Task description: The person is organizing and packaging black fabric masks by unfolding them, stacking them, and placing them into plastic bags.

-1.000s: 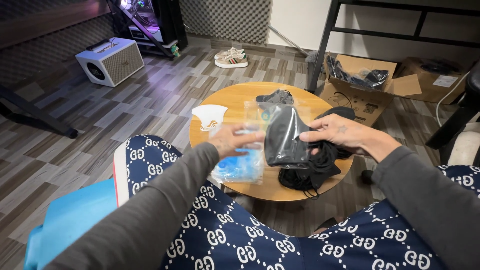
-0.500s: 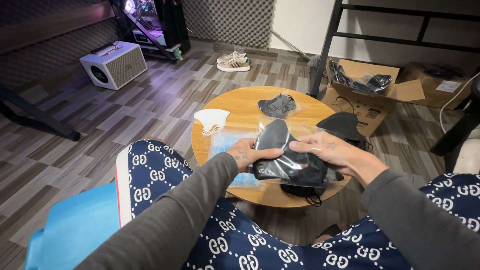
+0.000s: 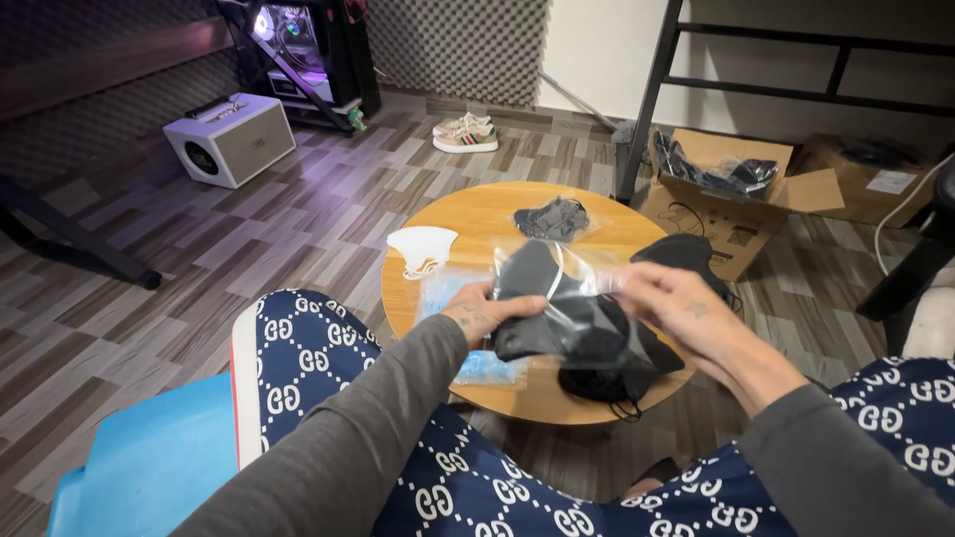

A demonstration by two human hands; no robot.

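Note:
My left hand (image 3: 487,310) grips the left edge of a clear plastic bag (image 3: 562,303) that holds a black face mask. My right hand (image 3: 676,308) pinches the bag's upper right edge. I hold the bag just above a round wooden table (image 3: 468,224). Under the bag lies a pile of black masks (image 3: 607,373). A blue mask pack (image 3: 487,368) sits below my left hand. On the table's left part rests a white mask (image 3: 422,249), a grey mask (image 3: 553,219) lies at the back, and another black mask (image 3: 686,254) sits at the right.
An open cardboard box (image 3: 731,194) with bagged items stands behind the table, next to a black metal frame (image 3: 652,94). A white speaker (image 3: 231,139) and a pair of sneakers (image 3: 466,132) rest on the wood floor. A blue seat (image 3: 149,467) is at my left knee.
The bag with the black mask has come down from upright to lie flatter over the table. My hands have shifted along its edges and the view has tilted slightly.

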